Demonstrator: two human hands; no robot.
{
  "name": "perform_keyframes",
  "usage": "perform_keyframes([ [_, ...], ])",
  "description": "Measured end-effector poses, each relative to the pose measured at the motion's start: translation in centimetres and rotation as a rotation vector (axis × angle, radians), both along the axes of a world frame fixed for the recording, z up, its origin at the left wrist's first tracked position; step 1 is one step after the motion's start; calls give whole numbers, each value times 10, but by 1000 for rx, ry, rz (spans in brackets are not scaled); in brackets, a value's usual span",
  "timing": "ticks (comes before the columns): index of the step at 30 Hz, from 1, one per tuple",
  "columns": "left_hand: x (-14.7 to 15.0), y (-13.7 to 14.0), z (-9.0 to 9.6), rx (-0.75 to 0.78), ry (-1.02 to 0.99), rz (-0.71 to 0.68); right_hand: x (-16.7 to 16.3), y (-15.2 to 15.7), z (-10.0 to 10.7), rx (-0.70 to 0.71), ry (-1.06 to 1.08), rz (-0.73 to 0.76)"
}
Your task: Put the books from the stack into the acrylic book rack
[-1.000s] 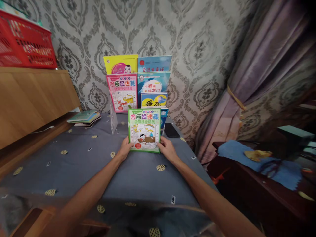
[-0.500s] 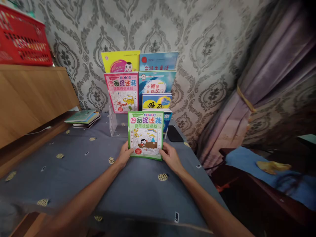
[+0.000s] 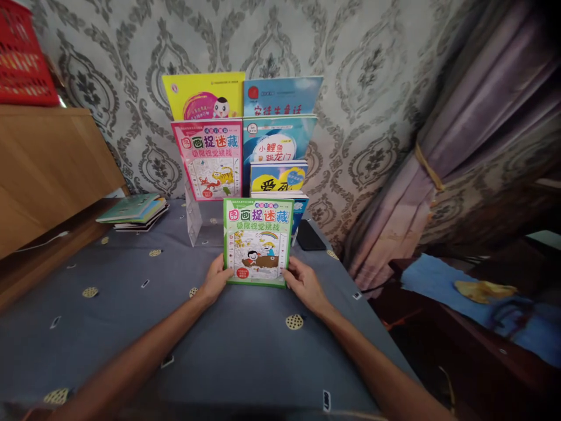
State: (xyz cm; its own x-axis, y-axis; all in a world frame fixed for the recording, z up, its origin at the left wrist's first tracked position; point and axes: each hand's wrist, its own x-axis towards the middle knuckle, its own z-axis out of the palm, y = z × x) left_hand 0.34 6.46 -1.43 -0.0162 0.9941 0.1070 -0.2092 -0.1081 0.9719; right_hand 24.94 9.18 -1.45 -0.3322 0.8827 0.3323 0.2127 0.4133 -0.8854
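Note:
A green-bordered picture book [image 3: 258, 242] stands nearly upright between my hands, its cover facing me. My left hand [image 3: 218, 277] grips its lower left edge, thumb on the cover. On the lower right edge, my right hand [image 3: 304, 279] pinches it the same way. Behind it is a clear tiered book rack [image 3: 193, 216]. A pink book [image 3: 209, 164] rests in the rack's left column, below a yellow book [image 3: 204, 96]. The right column carries a blue-grey book [image 3: 283, 96], a teal book [image 3: 280, 137] and a blue-and-yellow book [image 3: 278, 177]. Another blue book [image 3: 300, 211] is mostly hidden behind the green one.
Several flat books [image 3: 134, 210] lie stacked at the back left of the cloth-covered table [image 3: 144, 318]. A black phone-like slab [image 3: 310, 235] lies right of the rack. A wooden cabinet [image 3: 48, 169] with a red basket [image 3: 26, 58] borders the left; a curtain [image 3: 390, 204] hangs right.
The camera view has shifted closer, so the rack and its books look larger. Both hands still hold the green book in front of the rack, with little visible movement.

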Motion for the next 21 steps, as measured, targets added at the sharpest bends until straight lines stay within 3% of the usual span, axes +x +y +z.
perform_keyframes([
  [11, -26, 11, 15, 120, 30, 40, -25, 11, 16, -29, 29, 73],
  [21, -32, 8, 11, 141, 62, 74, -29, 8, 12, 34, -79, 34],
])
